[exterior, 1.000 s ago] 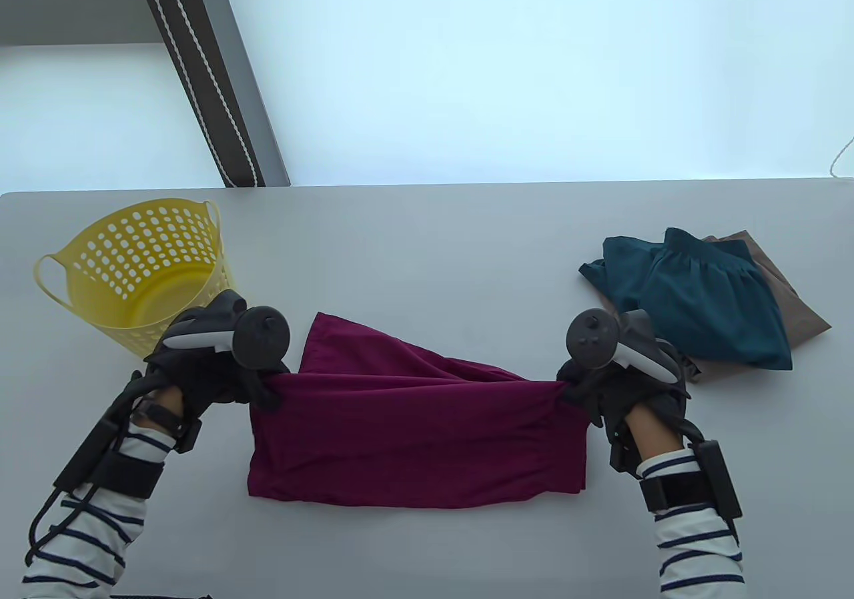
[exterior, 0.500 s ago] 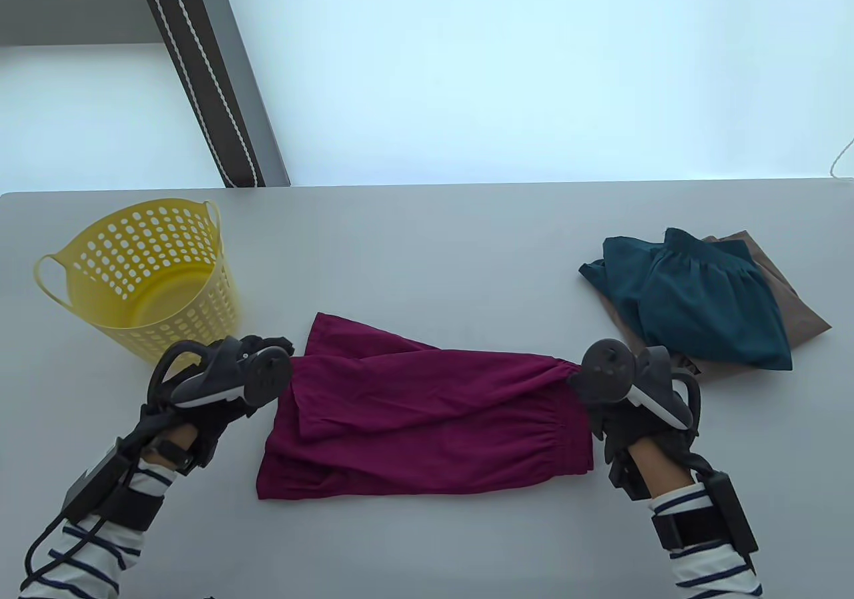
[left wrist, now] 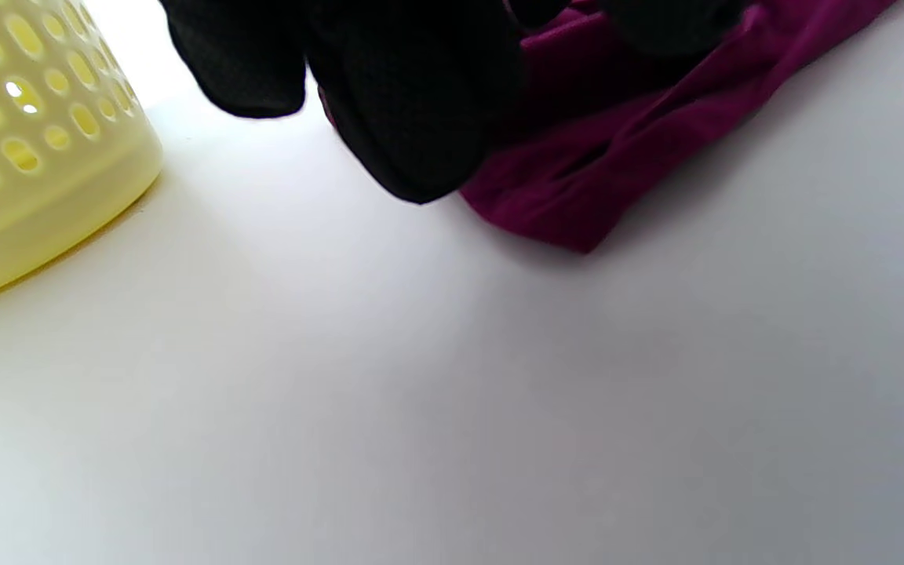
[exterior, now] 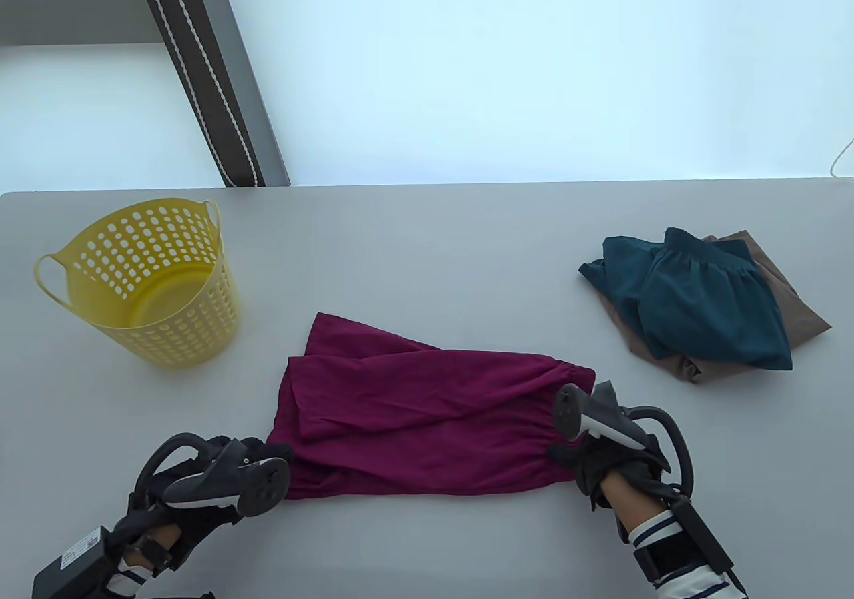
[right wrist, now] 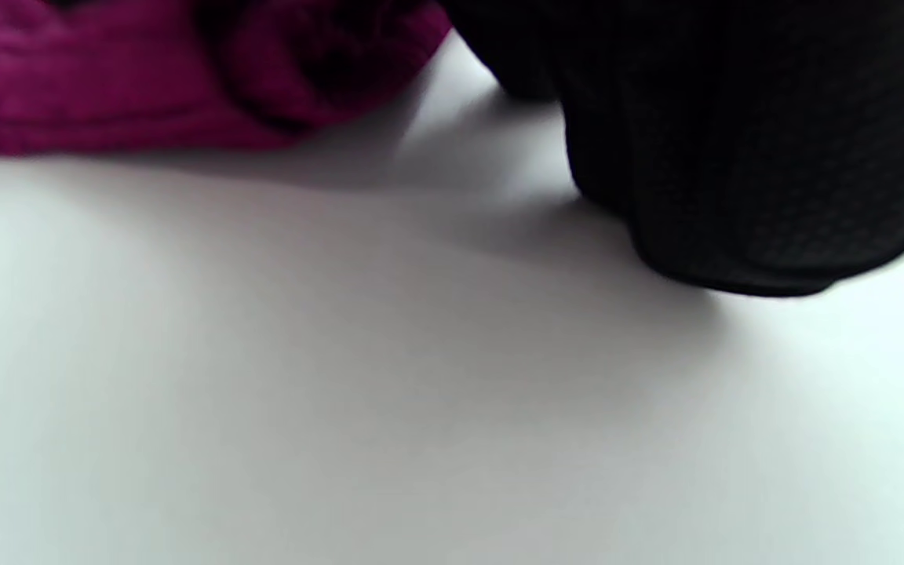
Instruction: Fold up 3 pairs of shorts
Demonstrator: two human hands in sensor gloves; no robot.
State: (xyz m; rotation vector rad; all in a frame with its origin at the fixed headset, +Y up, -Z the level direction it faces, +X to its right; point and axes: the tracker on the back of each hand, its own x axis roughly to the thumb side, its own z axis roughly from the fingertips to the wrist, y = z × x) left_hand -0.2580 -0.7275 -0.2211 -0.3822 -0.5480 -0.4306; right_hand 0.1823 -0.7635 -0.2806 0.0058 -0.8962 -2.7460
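Note:
The maroon shorts (exterior: 427, 419) lie folded in half on the grey table (exterior: 427, 252), near its front edge. My left hand (exterior: 273, 455) is at their near-left corner, and in the left wrist view its fingers (left wrist: 421, 118) curl over the maroon fabric (left wrist: 617, 141). My right hand (exterior: 567, 459) covers the near-right corner. The right wrist view shows its fingers (right wrist: 734, 157) curled beside the gathered waistband (right wrist: 107, 86). Folded teal shorts (exterior: 700, 299) rest on folded brown shorts (exterior: 794, 305) at the right.
A yellow perforated basket (exterior: 193, 332) stands at the left of the table, close to my left hand, and its wall (left wrist: 28, 157) fills the left wrist view's corner. A dark strap with white cord runs behind the table's far edge.
Both hands laid the lifted edge of the maroon shorts down flat, let it go, and drew back toward me to the near corners of the fold.

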